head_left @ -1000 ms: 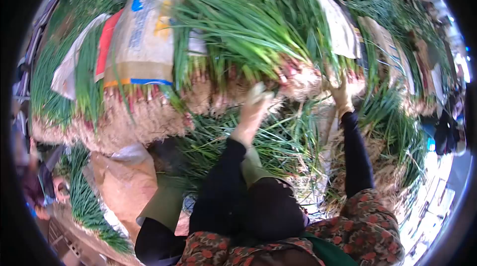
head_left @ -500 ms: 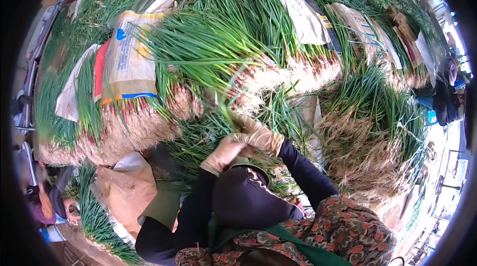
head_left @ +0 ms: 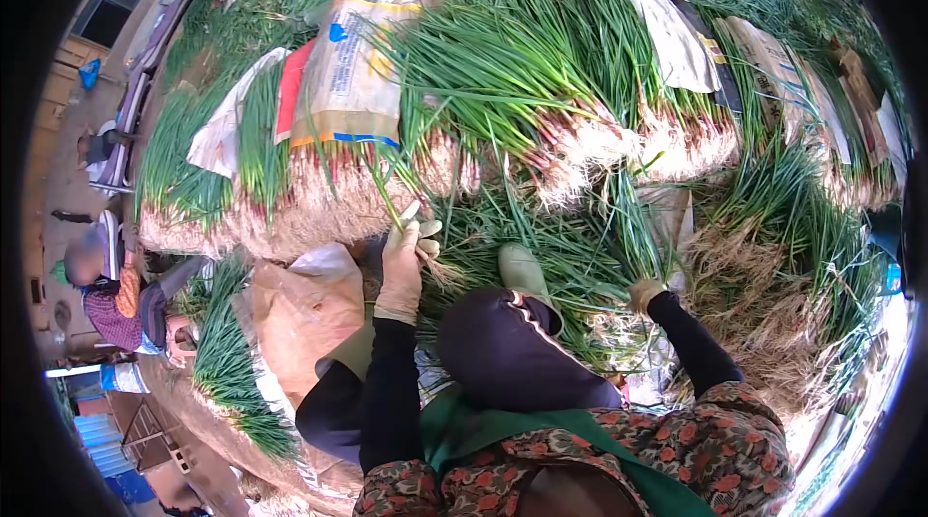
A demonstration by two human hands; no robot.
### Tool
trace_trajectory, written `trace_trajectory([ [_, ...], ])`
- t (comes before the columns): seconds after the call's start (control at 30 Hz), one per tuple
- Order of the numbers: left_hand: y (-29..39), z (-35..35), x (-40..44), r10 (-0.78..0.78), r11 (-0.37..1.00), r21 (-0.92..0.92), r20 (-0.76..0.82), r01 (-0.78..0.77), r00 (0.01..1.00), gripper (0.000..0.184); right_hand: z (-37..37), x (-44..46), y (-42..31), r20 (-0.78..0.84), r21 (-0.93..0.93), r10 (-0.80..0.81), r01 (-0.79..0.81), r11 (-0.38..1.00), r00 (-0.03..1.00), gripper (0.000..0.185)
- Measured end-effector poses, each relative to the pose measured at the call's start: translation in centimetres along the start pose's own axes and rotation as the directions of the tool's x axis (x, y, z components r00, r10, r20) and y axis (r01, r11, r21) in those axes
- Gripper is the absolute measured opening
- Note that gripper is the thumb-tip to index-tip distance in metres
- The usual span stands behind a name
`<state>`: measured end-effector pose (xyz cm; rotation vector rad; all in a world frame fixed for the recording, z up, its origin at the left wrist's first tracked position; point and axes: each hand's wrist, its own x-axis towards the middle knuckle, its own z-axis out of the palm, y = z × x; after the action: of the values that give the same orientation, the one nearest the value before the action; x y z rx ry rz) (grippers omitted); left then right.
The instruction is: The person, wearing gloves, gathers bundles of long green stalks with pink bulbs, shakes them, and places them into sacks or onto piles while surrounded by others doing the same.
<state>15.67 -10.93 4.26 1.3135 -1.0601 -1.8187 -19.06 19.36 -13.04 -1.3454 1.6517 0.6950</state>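
My left hand [head_left: 401, 266], in a pale glove, is closed around a spring onion [head_left: 392, 210]. Its green stalk leans up and left above the fingers, and roots show to the right below them. Off to the right, my gloved right hand [head_left: 645, 295] hangs low beside loose green leaves and pale trimmings [head_left: 619, 338]. Its fingers are too small and hidden to read. Ahead of both hands lies a large pile of spring onions [head_left: 522, 63], its white roots [head_left: 590, 145] facing me.
A printed sack [head_left: 346, 82] and a white sack [head_left: 677, 39] cover parts of the pile. On my right is a heap of rooted onions [head_left: 754, 266]. Left of my knee lies a tan sack [head_left: 304, 314]. Another person [head_left: 116, 309] sits at the far left.
My hands were together in front of my knee and are now apart, left hand to the left with the spring onion, right hand to the right. The view has turned leftward.
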Motion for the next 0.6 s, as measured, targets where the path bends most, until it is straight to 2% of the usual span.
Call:
trace_trajectory([
  [0.03, 0.9, 0.4, -0.6, -0.008, 0.998, -0.055, 0.006, 0.008, 1.0, 0.039, -4.4, -2.4, -2.5, -0.009, -0.039, 0.062, -0.063, 0.997, 0.998, 0.046],
  [0.07, 1.9, 0.8, -1.6, -0.027, 0.995, -0.099, 0.013, 0.029, 1.0, 0.04, -7.6, -4.0, -4.2, -0.244, 0.068, -0.029, 0.047, 0.997, 0.969, 0.044],
  [0.1, 3.1, 1.3, -2.5, -0.045, 0.988, -0.144, 0.024, 0.048, 0.999, 0.04, -10.2, -4.7, -5.9, -0.474, 0.146, -0.088, 0.176, 0.974, 0.876, 0.042],
  [0.13, 3.8, 1.7, -3.0, -0.06, 0.979, -0.19, 0.038, 0.066, 0.997, 0.041, -12.2, -4.4, -7.6, -0.604, 0.243, -0.133, 0.341, 0.908, 0.786, 0.041],
  [0.17, 3.7, 1.2, -3.0, -0.04, 0.946, -0.313, 0.143, 0.084, 0.989, 0.042, -14.3, -4.2, -9.4, -0.723, 0.303, -0.151, 0.506, 0.808, 0.674, 0.039],
  [0.23, 3.3, -0.3, -2.9, 0.035, 0.836, -0.527, 0.332, 0.154, 0.943, 0.043, -19.2, -4.7, -13.4, -0.743, 0.334, -0.309, 0.729, 0.597, 0.594, 0.037],
  [0.27, 3.9, -0.1, -3.6, 0.0, 0.791, -0.582, 0.309, 0.19, 0.951, 0.044, -20.4, -3.3, -15.2, -0.782, 0.305, -0.347, 0.804, 0.511, 0.517, 0.037],
  [0.3, 4.2, -0.3, -3.9, 0.049, 0.758, -0.617, 0.376, 0.211, 0.925, 0.044, -21.7, -2.8, -16.8, -0.763, 0.352, -0.372, 0.823, 0.447, 0.529, 0.039],
  [0.33, 4.3, -0.5, -4.2, 0.101, 0.724, -0.648, 0.439, 0.237, 0.893, 0.044, -22.9, -2.1, -18.7, -0.757, 0.426, -0.427, 0.869, 0.25, 0.494, 0.042],
  [0.37, 4.4, -0.6, -4.5, 0.154, 0.688, -0.673, 0.5, 0.271, 0.852, 0.044, -25.5, -5.5, -20.5, -0.606, 0.696, -0.444, 0.71, 0.107, 0.661, 0.045],
  [0.4, 4.2, -0.4, -4.7, 0.177, 0.67, -0.68, 0.537, 0.298, 0.825, 0.04, -26.6, -5.1, -21.9, -0.621, 0.681, -0.493, 0.731, 0.046, 0.609, 0.058],
  [0.43, 4.0, 0.1, -4.9, 0.166, 0.672, -0.675, 0.537, 0.304, 0.827, 0.037, -27.4, -6.4, -22.8, -0.648, 0.69, -0.534, 0.716, -0.11, 0.543, 0.059],
  [0.47, 3.9, 0.8, -5.1, 0.153, 0.673, -0.669, 0.542, 0.314, 0.827, 0.034, -28.0, -4.4, -24.8, -0.614, 0.749, -0.518, 0.646, -0.145, 0.596, 0.051],
  [0.53, 4.4, 2.9, -6.0, 0.068, 0.689, -0.648, 0.503, 0.325, 0.861, 0.025, -29.0, -3.3, -27.4, -0.573, 0.813, -0.587, 0.49, -0.315, 0.572, 0.035],
  [0.57, 4.2, 3.2, -5.6, 0.111, 0.65, -0.662, 0.568, 0.373, 0.815, 0.023, -29.0, -2.7, -27.9, -0.554, 0.832, -0.624, 0.395, -0.389, 0.551, 0.03],
  [0.6, 3.9, 3.3, -5.2, 0.158, 0.61, -0.673, 0.622, 0.42, 0.767, 0.022, -28.6, -2.1, -27.5, -0.541, 0.83, -0.601, 0.486, -0.272, 0.588, 0.027],
])
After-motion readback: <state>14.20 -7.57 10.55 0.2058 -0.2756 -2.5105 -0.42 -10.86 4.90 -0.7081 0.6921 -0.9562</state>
